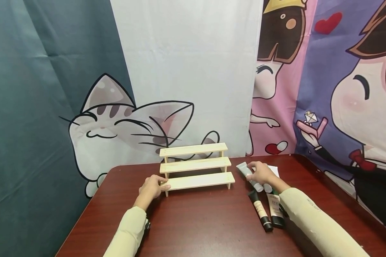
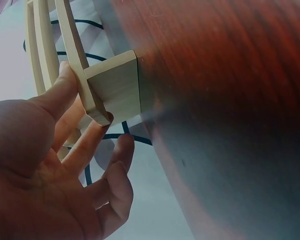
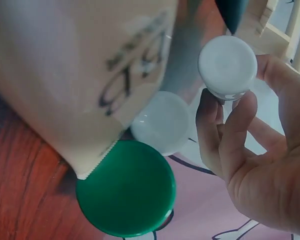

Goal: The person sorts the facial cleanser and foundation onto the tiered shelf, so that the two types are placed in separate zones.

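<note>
A three-tier pale wooden rack (image 1: 197,181) stands at the table's back. My left hand (image 1: 150,187) pinches the left end of its lowest shelf; in the left wrist view the thumb of that hand (image 2: 45,145) lies on the shelf (image 2: 72,40), with fingertips at the other side. To the rack's right, my right hand (image 1: 262,174) holds a light grey tube (image 1: 245,169) whose white cap points toward the front. The right wrist view shows this cap (image 3: 227,65) end-on, beside the curled fingers of the right hand (image 3: 265,150).
Near the right forearm lie a black-capped slim tube (image 1: 261,211) and a beige BB tube (image 1: 275,207). Behind them are another white cap (image 3: 162,122) and a green cap (image 3: 126,189). A cartoon-printed cloth (image 1: 193,64) hangs behind the dark red table (image 1: 193,221).
</note>
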Available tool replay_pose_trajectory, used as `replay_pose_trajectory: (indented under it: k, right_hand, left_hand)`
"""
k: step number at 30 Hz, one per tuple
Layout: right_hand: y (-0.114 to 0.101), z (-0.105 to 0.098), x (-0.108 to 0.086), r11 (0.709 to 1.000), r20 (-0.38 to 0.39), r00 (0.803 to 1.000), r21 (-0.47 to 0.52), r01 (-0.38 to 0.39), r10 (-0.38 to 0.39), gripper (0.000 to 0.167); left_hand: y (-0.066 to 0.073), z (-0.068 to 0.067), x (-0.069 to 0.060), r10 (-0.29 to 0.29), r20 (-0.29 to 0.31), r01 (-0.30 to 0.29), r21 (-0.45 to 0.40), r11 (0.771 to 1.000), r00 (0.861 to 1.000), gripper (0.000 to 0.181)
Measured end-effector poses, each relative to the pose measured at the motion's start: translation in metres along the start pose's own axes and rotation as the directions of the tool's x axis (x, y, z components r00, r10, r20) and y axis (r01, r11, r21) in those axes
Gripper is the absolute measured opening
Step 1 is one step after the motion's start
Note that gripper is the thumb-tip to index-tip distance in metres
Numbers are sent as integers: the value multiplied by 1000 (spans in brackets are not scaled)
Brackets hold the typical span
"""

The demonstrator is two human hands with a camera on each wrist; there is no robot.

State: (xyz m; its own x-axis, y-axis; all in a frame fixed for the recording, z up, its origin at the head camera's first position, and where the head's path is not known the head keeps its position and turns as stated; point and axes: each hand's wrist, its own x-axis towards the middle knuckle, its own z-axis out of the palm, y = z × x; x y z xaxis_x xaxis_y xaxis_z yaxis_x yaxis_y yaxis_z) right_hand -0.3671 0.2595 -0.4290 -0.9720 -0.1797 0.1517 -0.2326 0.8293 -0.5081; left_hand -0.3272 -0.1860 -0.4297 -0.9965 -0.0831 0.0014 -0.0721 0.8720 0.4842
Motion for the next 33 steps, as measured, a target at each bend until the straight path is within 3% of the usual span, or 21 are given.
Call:
replay_pose_trajectory:
  k: [5, 12, 23, 33]
  right_hand:
    - [-3, -4, -1, 999, -56, 998, 46, 15, -12, 56]
    - [-12, -11, -4, 999, -135, 990, 27, 31, -27, 62]
    - [-41, -17, -2, 993, -173, 982, 84, 88, -73, 63]
    - [-75, -13, -6, 964, -269, 951, 176, 202, -150, 63]
  left_hand:
    - [0, 1, -1, 4, -4, -4, -1, 1000, 1000, 36]
    - [0, 4, -3, 13, 0, -13, -3, 1000, 1000, 35]
    - [-2, 0, -1, 16, 1, -16, -6, 1000, 1000, 38]
    - [-2, 1, -1, 18, -4, -18, -24, 1000, 1000, 37]
